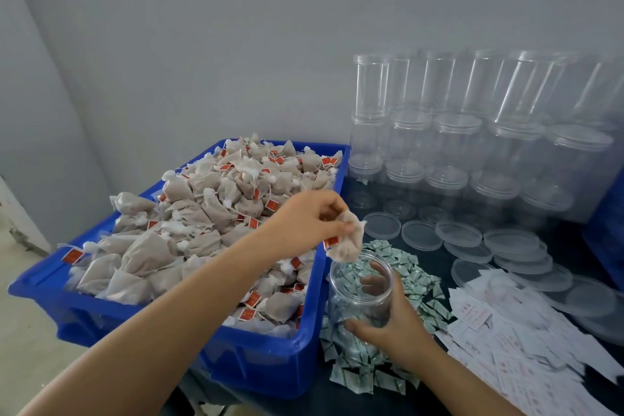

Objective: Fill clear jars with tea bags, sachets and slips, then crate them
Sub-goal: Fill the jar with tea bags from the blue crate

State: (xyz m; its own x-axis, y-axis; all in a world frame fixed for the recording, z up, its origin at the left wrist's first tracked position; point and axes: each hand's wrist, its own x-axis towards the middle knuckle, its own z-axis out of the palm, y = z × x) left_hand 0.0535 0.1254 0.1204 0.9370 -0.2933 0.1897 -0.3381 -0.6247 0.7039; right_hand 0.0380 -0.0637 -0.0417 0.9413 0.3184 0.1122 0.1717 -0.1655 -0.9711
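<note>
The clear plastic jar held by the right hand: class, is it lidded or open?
Open. The clear plastic jar has no lid on its mouth, and the left hand holds a white tea bag just above it.

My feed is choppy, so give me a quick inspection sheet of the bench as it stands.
Surface: dark table, mostly covered.
Job's things: open jar upright; blue crate heaped with tea bags; sachets around the jar; slips to its right.
Clutter: loose lids; stacked empty jars.
Grippers: left hand pinches a tea bag over the jar; right hand grips the jar.
Cables: nothing seen.
Surroundings: grey wall.
</note>
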